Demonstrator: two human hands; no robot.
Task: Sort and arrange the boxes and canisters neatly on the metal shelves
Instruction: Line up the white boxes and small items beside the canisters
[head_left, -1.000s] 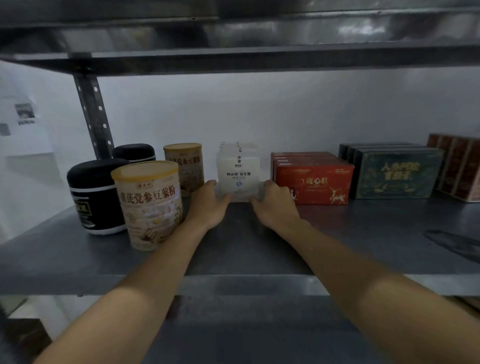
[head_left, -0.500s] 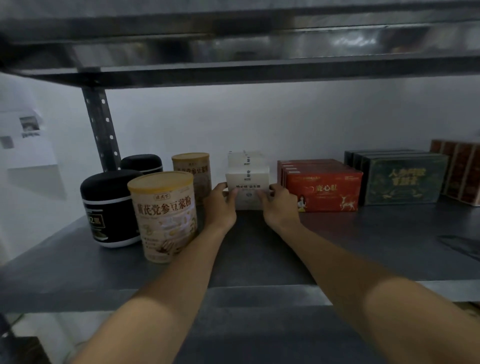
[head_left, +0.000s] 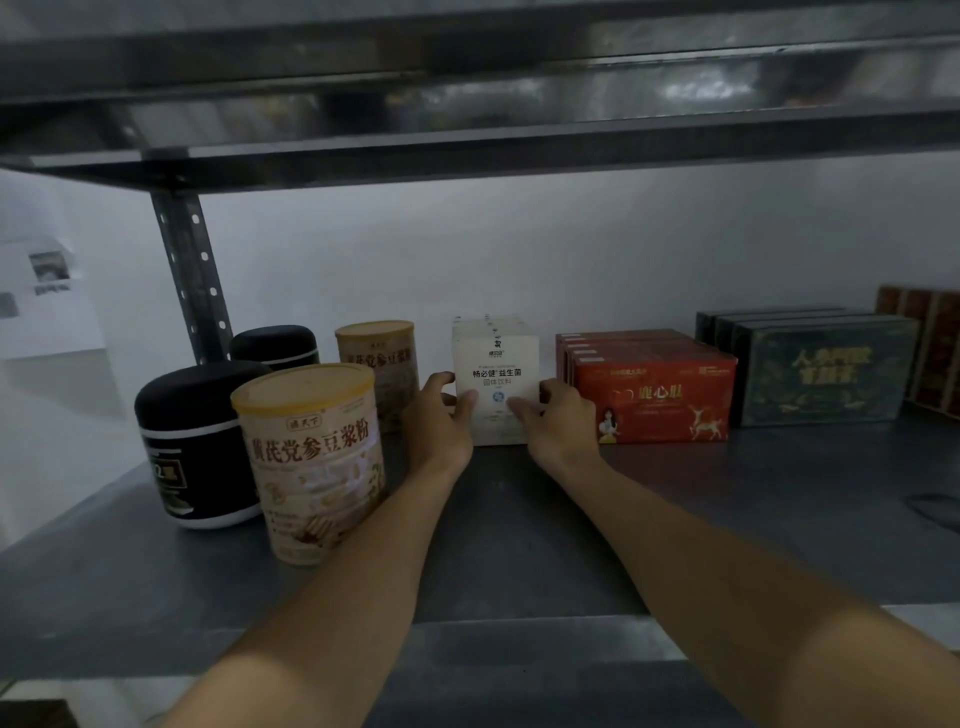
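A white box (head_left: 494, 364) stands upright at the back middle of the metal shelf (head_left: 519, 545), with more white boxes lined up behind it. My left hand (head_left: 439, 423) presses its left side and my right hand (head_left: 558, 421) its right side, thumbs on the front face. To the left stand two tan canisters, one in front (head_left: 311, 457) and one behind (head_left: 378, 364), and two black canisters, the front one (head_left: 195, 441) and the back one (head_left: 274, 345). A row of red boxes (head_left: 654, 395) sits just right of the white box.
Dark green boxes (head_left: 821, 369) and brown boxes (head_left: 930, 353) fill the right end of the shelf. An upper shelf (head_left: 467, 104) hangs low overhead. A perforated upright post (head_left: 192, 275) stands at the back left. A white wall closes the back.
Both hands slid up from the bottom of the white box to its sides, and the box now stands squared against the ones behind. The view has moved closer.
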